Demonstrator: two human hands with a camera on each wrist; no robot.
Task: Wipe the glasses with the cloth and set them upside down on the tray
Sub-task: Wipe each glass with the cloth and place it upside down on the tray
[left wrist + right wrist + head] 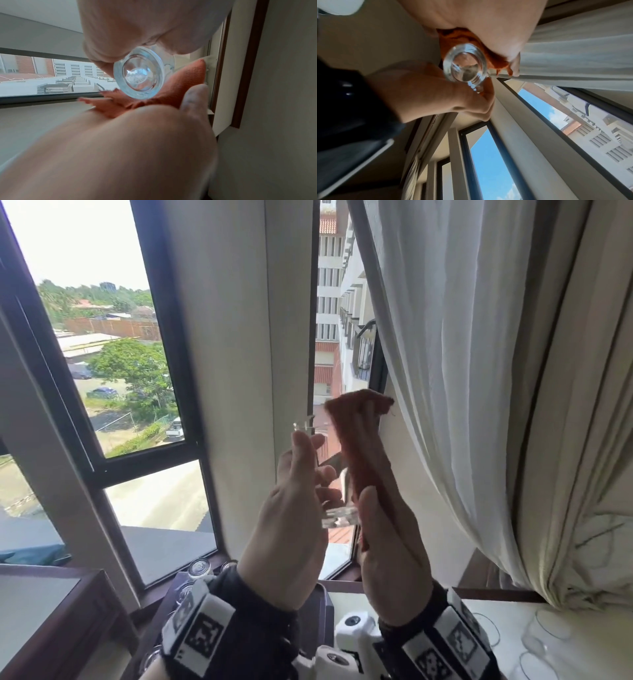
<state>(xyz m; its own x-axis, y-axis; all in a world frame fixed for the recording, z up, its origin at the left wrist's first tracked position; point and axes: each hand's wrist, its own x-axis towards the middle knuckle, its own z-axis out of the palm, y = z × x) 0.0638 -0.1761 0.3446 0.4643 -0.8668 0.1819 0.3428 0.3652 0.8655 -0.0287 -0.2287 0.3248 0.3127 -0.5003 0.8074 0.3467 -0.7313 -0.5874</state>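
— So where is the glass (337,508) right now?

— Centre of the head view, raised before the window (102,354), its thick base toward the camera. The left hand (291,525) curls round its side, probably to steady it for wiping.

— And the cloth (363,440)?

— Reddish, pressed along the glass's right side by the right hand (387,549), fingers fairly straight behind it, thumb pinning the lower end.

— Why so high?

— My guess: daylight shows smears.

— Anything nearby?

— A white curtain (479,371) hangs just right of the cloth. At lower left, upturned glasses (198,568) on a dark tray (325,611); more glasses (548,635) at lower right. The wrists hide most of the tray.
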